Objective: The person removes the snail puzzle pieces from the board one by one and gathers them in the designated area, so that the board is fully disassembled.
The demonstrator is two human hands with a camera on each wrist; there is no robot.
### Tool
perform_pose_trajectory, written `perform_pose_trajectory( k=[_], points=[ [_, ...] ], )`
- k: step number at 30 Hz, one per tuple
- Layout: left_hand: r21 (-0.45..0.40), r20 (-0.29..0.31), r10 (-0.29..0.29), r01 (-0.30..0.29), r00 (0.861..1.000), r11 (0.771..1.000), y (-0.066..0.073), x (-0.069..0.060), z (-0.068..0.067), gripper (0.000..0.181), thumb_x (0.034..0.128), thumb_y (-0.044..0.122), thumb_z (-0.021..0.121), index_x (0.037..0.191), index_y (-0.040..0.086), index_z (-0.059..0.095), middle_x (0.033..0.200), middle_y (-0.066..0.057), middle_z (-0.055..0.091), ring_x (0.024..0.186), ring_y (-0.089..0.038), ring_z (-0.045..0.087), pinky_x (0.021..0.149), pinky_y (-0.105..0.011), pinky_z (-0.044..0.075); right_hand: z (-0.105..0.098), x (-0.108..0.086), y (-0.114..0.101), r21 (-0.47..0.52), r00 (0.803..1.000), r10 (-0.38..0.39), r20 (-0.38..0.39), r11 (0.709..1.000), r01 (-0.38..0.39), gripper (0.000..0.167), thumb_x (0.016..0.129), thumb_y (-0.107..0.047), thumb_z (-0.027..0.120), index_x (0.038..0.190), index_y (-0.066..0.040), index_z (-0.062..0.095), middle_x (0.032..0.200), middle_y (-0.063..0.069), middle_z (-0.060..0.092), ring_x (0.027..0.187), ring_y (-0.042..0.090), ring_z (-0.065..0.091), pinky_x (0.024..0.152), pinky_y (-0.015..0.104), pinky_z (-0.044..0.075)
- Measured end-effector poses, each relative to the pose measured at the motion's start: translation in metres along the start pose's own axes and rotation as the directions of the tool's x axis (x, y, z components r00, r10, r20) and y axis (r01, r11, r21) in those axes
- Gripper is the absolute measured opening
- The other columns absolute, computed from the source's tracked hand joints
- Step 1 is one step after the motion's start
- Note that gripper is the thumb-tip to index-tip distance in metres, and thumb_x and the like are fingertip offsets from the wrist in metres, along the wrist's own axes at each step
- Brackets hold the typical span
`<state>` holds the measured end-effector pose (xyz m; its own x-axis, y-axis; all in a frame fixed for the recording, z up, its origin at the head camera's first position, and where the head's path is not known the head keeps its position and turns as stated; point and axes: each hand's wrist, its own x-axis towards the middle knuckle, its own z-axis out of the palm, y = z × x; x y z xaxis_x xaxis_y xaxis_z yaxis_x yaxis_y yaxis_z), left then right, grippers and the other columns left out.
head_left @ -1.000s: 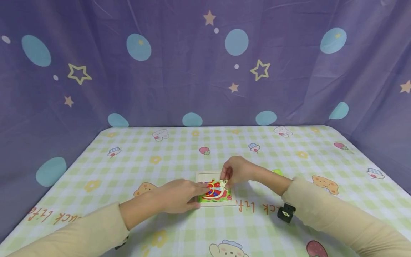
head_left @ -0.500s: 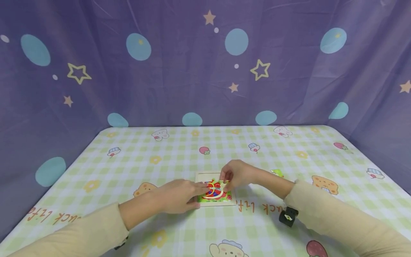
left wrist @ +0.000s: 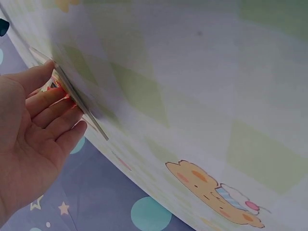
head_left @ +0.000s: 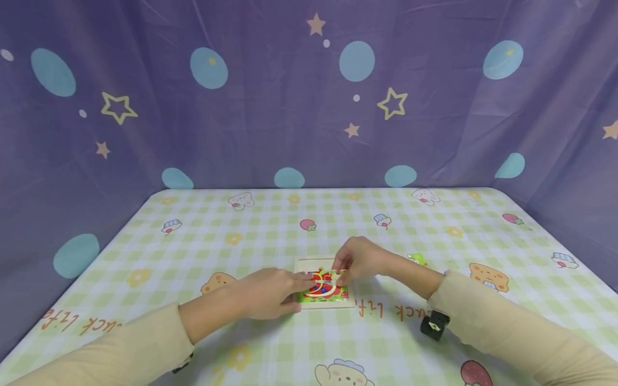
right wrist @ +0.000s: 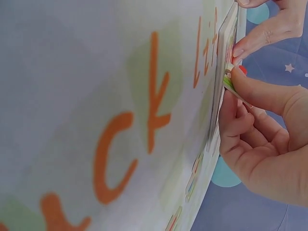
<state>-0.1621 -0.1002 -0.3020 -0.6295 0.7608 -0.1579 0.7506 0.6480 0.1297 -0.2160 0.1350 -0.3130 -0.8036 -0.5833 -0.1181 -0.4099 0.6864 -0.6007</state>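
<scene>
A square wooden puzzle tray [head_left: 328,306] lies on the table, partly filled with bright red, blue and green picture pieces [head_left: 321,292]. My left hand [head_left: 264,294] is at its left side, straight fingers resting on the pieces and thumb at the near left corner of the rim. Over the tray's right part, my right hand [head_left: 359,258] pinches a puzzle piece [right wrist: 229,83] between thumb and fingers. That piece shows a green edge in the right wrist view and is tilted; the fingers hide much of it. Bare tray floor shows along the far side.
A loose green piece [head_left: 417,259] lies beyond the right forearm. In the right wrist view, two loose pieces, one nearer the tray [right wrist: 193,178] and another [right wrist: 173,219], lie on the checked tablecloth [head_left: 270,348]. A purple curtain [head_left: 309,107] stands behind the table.
My right hand has dipped slightly and come back up a little, with the pinched piece over the same part of the tray. The left hand has stayed in place.
</scene>
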Motion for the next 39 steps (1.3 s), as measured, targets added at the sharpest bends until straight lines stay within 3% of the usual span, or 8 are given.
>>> perform_pose_trajectory(
  k=[26, 34, 39],
  points=[
    [-0.005, 0.014, -0.017, 0.017, 1.0, 1.0, -0.001, 0.001, 0.0, 0.049, 0.0927, 0.031, 0.063, 0.137, 0.011, 0.055, 0.143, -0.006, 0.053, 0.13, -0.021, 0.054, 0.104, -0.039, 0.049, -0.004, -0.002, 0.004, 0.131, 0.995, 0.1, 0.005, 0.986, -0.099, 0.018, 0.072, -0.011, 0.084, 0.085, -0.006, 0.073, 0.07, -0.001, 0.066, 0.064, 0.007, 0.052, 0.066, 0.02, 0.045],
    [-0.007, 0.007, -0.008, 0.008, 1.0, 1.0, -0.001, 0.0, 0.0, 0.049, 0.0929, 0.03, 0.063, 0.137, 0.011, 0.055, 0.143, -0.007, 0.052, 0.129, -0.022, 0.055, 0.104, -0.039, 0.049, -0.008, -0.006, 0.008, 0.26, 0.994, 0.111, 0.022, 0.959, -0.113, 0.019, 0.072, -0.005, 0.082, 0.09, -0.003, 0.074, 0.07, -0.006, 0.062, 0.066, 0.006, 0.056, 0.065, 0.018, 0.051],
    [-0.006, 0.005, -0.009, 0.009, 1.0, 1.0, 0.0, 0.0, 0.0, 0.048, 0.0927, 0.029, 0.063, 0.137, 0.012, 0.054, 0.143, -0.008, 0.052, 0.129, -0.023, 0.055, 0.104, -0.04, 0.049, -0.012, -0.01, 0.013, 0.339, 0.99, 0.135, 0.037, 0.93, -0.139, 0.019, 0.076, 0.0, 0.077, 0.094, 0.001, 0.074, 0.07, -0.003, 0.067, 0.065, 0.006, 0.064, 0.069, 0.027, 0.06]
  ],
)
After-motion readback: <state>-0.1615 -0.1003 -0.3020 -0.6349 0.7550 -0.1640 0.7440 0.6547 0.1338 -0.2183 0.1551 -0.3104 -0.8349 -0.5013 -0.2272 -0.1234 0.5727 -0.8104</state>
